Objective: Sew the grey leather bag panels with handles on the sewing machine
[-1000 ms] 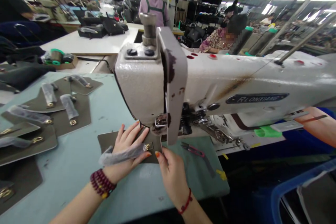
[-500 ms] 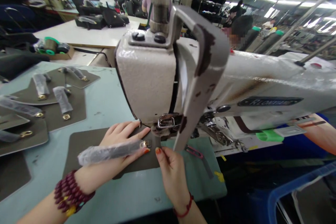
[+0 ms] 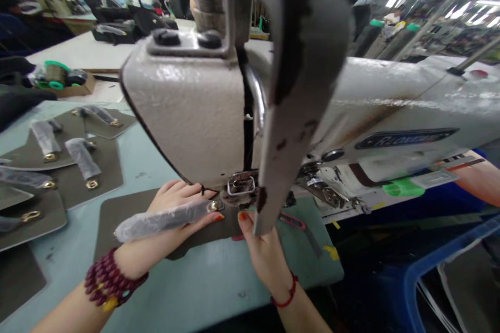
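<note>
Lower middle: panel point(image 3: 121, 208), probably light, bendy; best held by edges. Left hand point(image 3: 174, 197) flat on it, thumb apart. Right hand point(image 3: 261, 250) at edge; can't tell if pinching.

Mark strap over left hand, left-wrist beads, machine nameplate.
Wrapped strap point(image 3: 164, 222): head view, middle of plastic sleeve.
Left-wrist beads point(image 3: 112, 277): head view, front strands.
Machine nameplate point(image 3: 407, 138): head view, plate's centre.

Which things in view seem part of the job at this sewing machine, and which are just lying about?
In the job, probably:
grey panel, beneath the left grip, right grip at its edge
wrapped strap across the left grip
white sewing machine
similar panels with straps, perhaps the same batch

Probably lying about:
pink-handled tool
yellow scrap
boxed spools
</note>
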A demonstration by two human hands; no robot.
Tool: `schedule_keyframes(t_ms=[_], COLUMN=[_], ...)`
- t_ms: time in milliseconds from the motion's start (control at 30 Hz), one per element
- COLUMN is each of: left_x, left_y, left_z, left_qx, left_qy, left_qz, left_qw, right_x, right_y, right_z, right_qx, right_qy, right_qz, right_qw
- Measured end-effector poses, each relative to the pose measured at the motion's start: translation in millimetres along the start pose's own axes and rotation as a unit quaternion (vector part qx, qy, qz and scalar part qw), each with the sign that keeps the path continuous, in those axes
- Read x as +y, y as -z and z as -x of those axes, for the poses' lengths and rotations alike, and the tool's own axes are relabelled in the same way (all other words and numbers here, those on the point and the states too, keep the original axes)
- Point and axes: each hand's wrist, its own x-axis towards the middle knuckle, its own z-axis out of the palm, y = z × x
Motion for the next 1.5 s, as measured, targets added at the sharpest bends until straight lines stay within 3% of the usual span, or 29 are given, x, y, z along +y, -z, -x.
schedule_keyframes(t_ms=[200, 467, 900, 1167, 1400, 1500], left_x=[12.9, 23.1, 8.2, 19.2, 20.3, 18.0], left_y=[23.7, 31.0, 26.4, 30.7, 32.5, 29.6], left_z=[-11.2, -16.2, -10.6, -21.1, -21.6, -21.5], left_qx=[-0.073, -0.078, -0.084, -0.122, -0.095, -0.074], left_qy=[0.011, 0.006, -0.003, -0.039, -0.053, -0.016], left_qz=[0.014, 0.018, 0.028, 0.02, -0.005, 0.053], left_qw=[0.997, 0.997, 0.996, 0.992, 0.994, 0.996], right_x=[3.4, 1.0, 9.6, 15.4, 10.4, 11.0], right_y=[10.9, 9.8, -7.3, -13.7, -13.5, -14.1], right_z=[2.0, 1.8, 1.0, 1.2, 1.5, -0.3], right_qx=[-0.067, -0.086, 0.009, 0.037, 0.032, 0.031], right_qy=[-0.072, -0.014, 0.002, -0.018, -0.044, -0.041], right_qz=[-0.16, -0.103, -0.067, -0.086, -0.077, -0.095], right_qw=[0.982, 0.991, 0.998, 0.995, 0.996, 0.994])
